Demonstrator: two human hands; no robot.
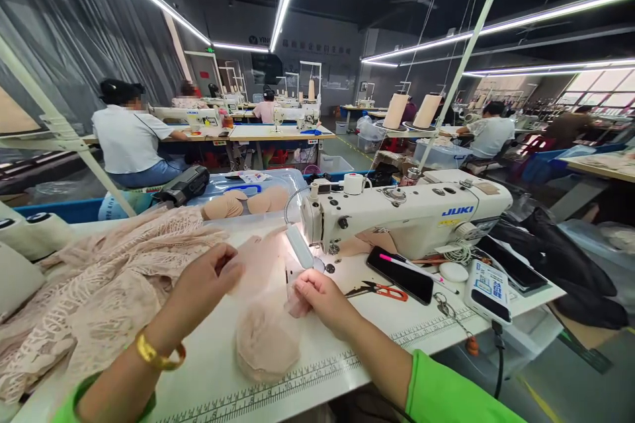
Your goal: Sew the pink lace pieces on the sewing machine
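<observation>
Pinching sheer pink mesh (294, 308) between fingertips (303, 285), the right hand (318, 297) sits before the JUKI sewing machine (397, 208); left of it, the left hand (212, 272) curls, grip unclear

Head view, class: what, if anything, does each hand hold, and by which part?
The right hand pinches sheer pale fabric by a small bunched part. The left hand is curled; whether it grips any fabric cannot be told.

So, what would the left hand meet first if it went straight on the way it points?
Probably the sheer pink fabric, just ahead of the left hand, near the sewing machine; depth is hard to judge.
</observation>
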